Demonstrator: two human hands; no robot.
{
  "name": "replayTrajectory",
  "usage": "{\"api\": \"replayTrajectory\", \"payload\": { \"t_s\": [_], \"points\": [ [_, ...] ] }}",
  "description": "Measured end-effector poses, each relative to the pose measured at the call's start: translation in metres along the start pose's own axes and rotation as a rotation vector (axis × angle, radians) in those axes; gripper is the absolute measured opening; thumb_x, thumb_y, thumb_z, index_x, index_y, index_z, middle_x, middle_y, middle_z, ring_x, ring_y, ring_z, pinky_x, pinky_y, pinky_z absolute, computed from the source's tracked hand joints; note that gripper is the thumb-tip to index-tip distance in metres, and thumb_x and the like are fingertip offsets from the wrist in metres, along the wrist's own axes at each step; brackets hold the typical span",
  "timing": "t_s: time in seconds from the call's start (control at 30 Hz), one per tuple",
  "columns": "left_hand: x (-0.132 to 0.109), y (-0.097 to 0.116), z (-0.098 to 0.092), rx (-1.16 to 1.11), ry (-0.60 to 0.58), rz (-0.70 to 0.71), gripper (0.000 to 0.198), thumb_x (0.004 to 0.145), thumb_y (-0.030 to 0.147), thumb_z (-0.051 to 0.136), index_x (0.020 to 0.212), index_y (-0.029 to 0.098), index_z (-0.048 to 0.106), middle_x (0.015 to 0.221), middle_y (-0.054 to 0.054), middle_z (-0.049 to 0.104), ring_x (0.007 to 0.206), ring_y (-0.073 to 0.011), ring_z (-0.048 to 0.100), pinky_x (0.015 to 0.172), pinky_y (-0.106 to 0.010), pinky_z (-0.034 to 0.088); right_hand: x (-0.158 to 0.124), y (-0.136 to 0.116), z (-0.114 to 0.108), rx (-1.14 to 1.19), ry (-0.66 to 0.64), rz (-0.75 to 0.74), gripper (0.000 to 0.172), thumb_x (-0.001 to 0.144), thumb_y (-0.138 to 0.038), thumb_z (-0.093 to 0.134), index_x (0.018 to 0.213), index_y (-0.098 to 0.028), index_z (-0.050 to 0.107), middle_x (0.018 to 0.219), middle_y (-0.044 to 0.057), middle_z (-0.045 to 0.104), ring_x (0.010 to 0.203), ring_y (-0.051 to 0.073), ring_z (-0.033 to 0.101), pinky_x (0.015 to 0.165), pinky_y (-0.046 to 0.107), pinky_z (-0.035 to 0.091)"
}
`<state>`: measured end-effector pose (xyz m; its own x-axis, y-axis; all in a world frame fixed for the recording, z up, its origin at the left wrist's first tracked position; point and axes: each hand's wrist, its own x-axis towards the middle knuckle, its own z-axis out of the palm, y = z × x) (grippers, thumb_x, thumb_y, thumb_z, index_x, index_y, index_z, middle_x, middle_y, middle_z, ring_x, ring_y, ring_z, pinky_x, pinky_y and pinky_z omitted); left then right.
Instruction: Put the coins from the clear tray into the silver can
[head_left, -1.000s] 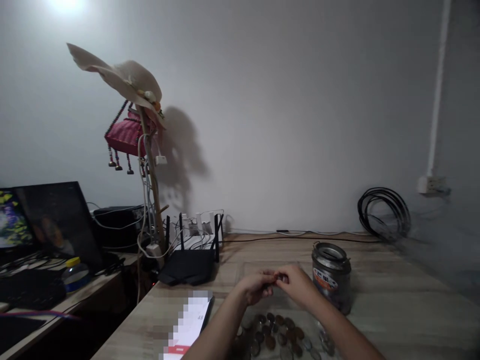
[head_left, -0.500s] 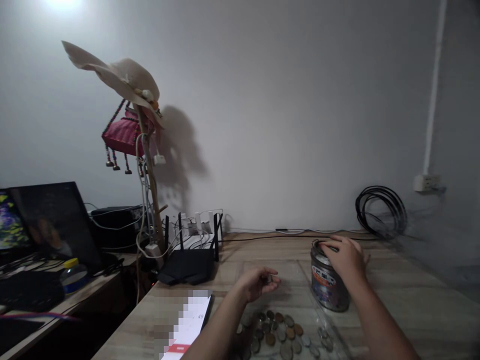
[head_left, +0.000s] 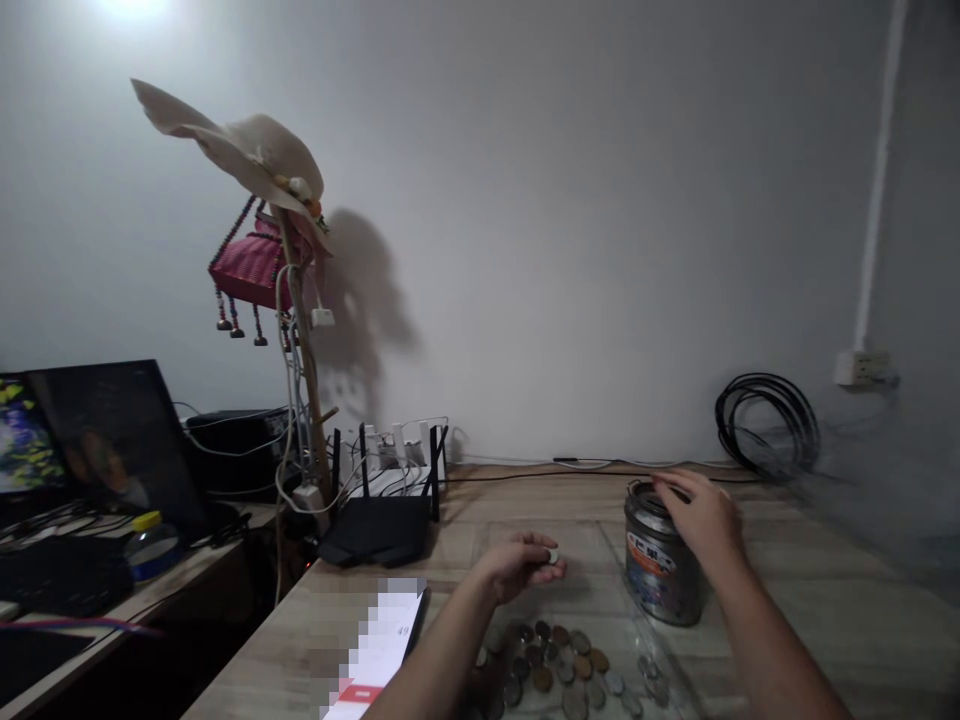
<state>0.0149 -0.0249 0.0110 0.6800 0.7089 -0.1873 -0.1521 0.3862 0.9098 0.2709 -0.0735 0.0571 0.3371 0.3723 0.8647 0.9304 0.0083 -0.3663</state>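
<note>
- Our left hand (head_left: 526,567) is up above the clear tray (head_left: 596,590), fingers pinching one silvery coin (head_left: 553,556); that coin is off the pile, roughly mid-bench.
- Our right hand (head_left: 703,515) is at the metal jar (head_left: 661,595), fingertips at the dark slot in its lid (head_left: 646,514). Can't tell if those fingers grip anything; tips too small and dim to read.
- Jar stands upright on the bench (head_left: 810,620), just beside the tray's right edge, orange-and-white label towards us. Lid is on.
- Loose coins (head_left: 544,679) are spread over the tray between our forearms, silvery and brassy mixed, some touching. Our left forearm covers part of that side.
- Phone (head_left: 401,630) lies left of our left forearm, screen lit, mostly pixelated; we can read "49".
- Black router (head_left: 379,530) at the bench's back left, antennas up, white units and cables behind it.
- Black cable coil (head_left: 765,425) against the wall, back right; wall socket (head_left: 862,368) above and right of it.
- Wooden post (head_left: 309,385) at left carries a brimmed hat (head_left: 259,150) and a pink bag (head_left: 251,268).
- Far left, lower surface: monitor (head_left: 112,450), keyboard (head_left: 60,575), yellow-capped bottle (head_left: 154,548).
</note>
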Motion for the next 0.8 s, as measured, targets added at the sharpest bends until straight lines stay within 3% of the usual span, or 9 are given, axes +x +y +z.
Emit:
{"api": "replayTrajectory", "payload": {
  "t_s": [0.07,0.13,0.23,0.37,0.43,0.5,0.57,0.73,0.8],
  "points": [
    [0.000,0.000,0.000,0.010,0.017,0.023,0.023,0.067,0.003,0.048,0.088,0.010,0.044,0.068,-0.007,0.060,0.056,-0.0088,0.058,0.055,-0.016,0.041,-0.001,-0.018,-0.008,0.089,0.131,-0.038,0.024,0.071,-0.031,0.046,0.078,-0.017,0.064,0.086,0.007,0.061,0.083,0.018,0.051,0.078,0.033,0.036],
    [-0.001,0.000,0.000,0.017,0.017,0.040,0.026,0.066,0.004,0.051,0.091,0.010,0.044,0.067,-0.007,0.060,0.056,-0.0085,0.058,0.054,-0.016,0.040,-0.007,-0.039,-0.012,0.201,0.136,-0.083,0.023,0.073,-0.028,0.044,0.083,-0.017,0.062,0.086,0.008,0.060,0.085,0.018,0.051,0.080,0.031,0.036],
    [-0.001,0.000,-0.001,0.022,0.004,0.044,0.031,0.065,0.006,0.055,0.094,0.010,0.045,0.068,-0.007,0.061,0.059,-0.0091,0.058,0.056,-0.016,0.041,-0.026,-0.070,-0.004,0.325,-0.237,-0.151,0.024,0.075,-0.029,0.042,0.085,-0.019,0.061,0.082,0.005,0.061,0.075,0.015,0.053,0.070,0.026,0.038],
    [0.001,-0.001,-0.001,0.006,0.002,0.051,0.027,0.064,0.006,0.054,0.090,0.011,0.049,0.071,-0.004,0.060,0.059,-0.0092,0.059,0.056,-0.016,0.041,-0.058,-0.093,0.022,0.288,-0.773,-0.209,0.024,0.072,-0.032,0.044,0.077,-0.021,0.064,0.071,0.003,0.062,0.062,0.013,0.052,0.056,0.023,0.034],
    [0.001,-0.001,-0.002,0.017,-0.009,0.039,0.021,0.064,0.005,0.053,0.084,0.010,0.052,0.071,-0.003,0.060,0.057,-0.0086,0.058,0.056,-0.016,0.041,-0.068,-0.096,0.032,0.272,-0.905,-0.197,0.023,0.071,-0.030,0.044,0.071,-0.020,0.064,0.065,0.002,0.062,0.060,0.012,0.052,0.054,0.022,0.032],
    [0.001,-0.001,-0.001,0.032,-0.046,0.015,0.016,0.066,0.008,0.052,0.081,0.009,0.053,0.072,-0.005,0.060,0.058,-0.0086,0.059,0.057,-0.016,0.042,-0.069,-0.095,0.035,0.283,-0.938,-0.167,0.020,0.070,-0.028,0.045,0.069,-0.020,0.063,0.064,0.001,0.062,0.059,0.012,0.052,0.053,0.021,0.031],
    [0.000,-0.001,-0.001,0.024,-0.074,-0.003,0.015,0.069,0.011,0.049,0.083,0.008,0.053,0.073,-0.007,0.061,0.063,-0.0101,0.060,0.060,-0.017,0.042,-0.062,-0.092,0.029,0.283,-0.831,-0.157,0.018,0.070,-0.027,0.046,0.069,-0.020,0.062,0.067,0.001,0.062,0.062,0.012,0.052,0.055,0.022,0.032],
    [0.001,-0.001,-0.004,-0.039,-0.026,-0.060,0.021,0.068,0.008,0.040,0.087,0.006,0.049,0.076,-0.011,0.060,0.070,-0.0140,0.061,0.066,-0.020,0.043,-0.027,-0.072,-0.002,0.105,-0.195,-0.141,0.023,0.075,-0.031,0.041,0.073,-0.020,0.060,0.077,0.004,0.060,0.078,0.017,0.048,0.069,0.027,0.034],
    [0.003,-0.002,-0.005,-0.043,-0.027,-0.065,0.023,0.066,0.006,0.041,0.088,0.006,0.047,0.077,-0.011,0.059,0.072,-0.0143,0.061,0.065,-0.020,0.043,-0.017,-0.057,-0.011,-0.009,-0.029,-0.091,0.024,0.074,-0.034,0.043,0.073,-0.020,0.062,0.079,0.006,0.059,0.079,0.019,0.046,0.070,0.030,0.033]
  ]
}}
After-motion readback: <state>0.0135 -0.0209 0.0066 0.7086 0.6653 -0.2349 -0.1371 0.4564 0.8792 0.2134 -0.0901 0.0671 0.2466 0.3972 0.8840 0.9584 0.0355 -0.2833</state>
